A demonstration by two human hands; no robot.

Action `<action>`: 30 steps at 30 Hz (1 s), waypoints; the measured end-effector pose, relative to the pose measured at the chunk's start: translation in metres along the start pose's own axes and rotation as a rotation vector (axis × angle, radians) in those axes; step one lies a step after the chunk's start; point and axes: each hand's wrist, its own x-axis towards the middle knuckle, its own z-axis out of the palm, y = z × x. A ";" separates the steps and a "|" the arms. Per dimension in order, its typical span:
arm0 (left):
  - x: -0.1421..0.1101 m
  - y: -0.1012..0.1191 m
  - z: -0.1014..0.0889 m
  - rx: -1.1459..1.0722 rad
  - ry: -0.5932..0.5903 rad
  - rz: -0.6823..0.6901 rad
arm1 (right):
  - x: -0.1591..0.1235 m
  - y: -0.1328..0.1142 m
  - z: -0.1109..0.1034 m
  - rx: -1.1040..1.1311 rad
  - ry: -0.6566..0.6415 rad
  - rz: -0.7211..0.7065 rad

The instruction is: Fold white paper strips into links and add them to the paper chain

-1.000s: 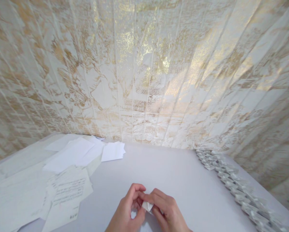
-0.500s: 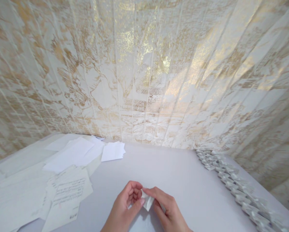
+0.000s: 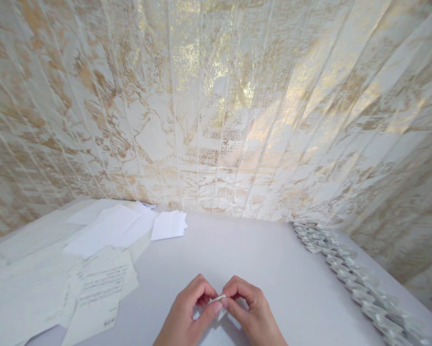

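A small folded piece of white paper [image 3: 221, 315] is pinched between both hands near the bottom middle of the head view. My left hand [image 3: 190, 307] grips its left side between thumb and forefinger. On its right side, my right hand [image 3: 250, 307] holds it the same way, thumb tip close to the left thumb. Most of the paper is hidden behind the thumbs and fingers, so its full shape does not show.
Loose white sheets [image 3: 104, 230] and a handwritten page [image 3: 100, 293] cover the table's left side. A small stack of paper squares [image 3: 169, 225] lies beside them. Rows of folded paper pieces [image 3: 360, 288] run along the right edge. A gold-patterned curtain [image 3: 216, 120] hangs behind the table.
My right forefinger has drawn back from over the paper into a pinch at its right side. The paper has turned, and both thumbs now press on it close together.
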 end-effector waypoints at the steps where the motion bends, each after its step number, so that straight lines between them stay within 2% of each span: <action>1: 0.000 0.000 -0.001 0.013 -0.015 0.004 | 0.000 0.002 0.001 0.028 0.001 0.020; 6: 0.002 -0.002 0.000 0.041 -0.015 -0.003 | -0.001 0.008 0.003 0.048 -0.024 0.020; 13: 0.001 -0.004 0.000 0.104 0.020 0.036 | -0.001 -0.005 0.001 -0.002 -0.050 0.060; 19: 0.003 -0.003 -0.001 0.069 -0.057 -0.004 | -0.001 0.012 0.001 0.122 0.054 0.075; 22: 0.002 -0.003 0.001 0.094 -0.042 -0.034 | -0.002 0.016 0.002 0.139 0.069 0.071; 25: 0.002 -0.005 0.002 0.103 -0.010 -0.025 | -0.002 0.010 0.002 0.091 0.037 0.008; 30: 0.002 -0.009 0.001 -0.001 0.006 -0.014 | -0.001 -0.007 -0.001 -0.062 -0.002 -0.240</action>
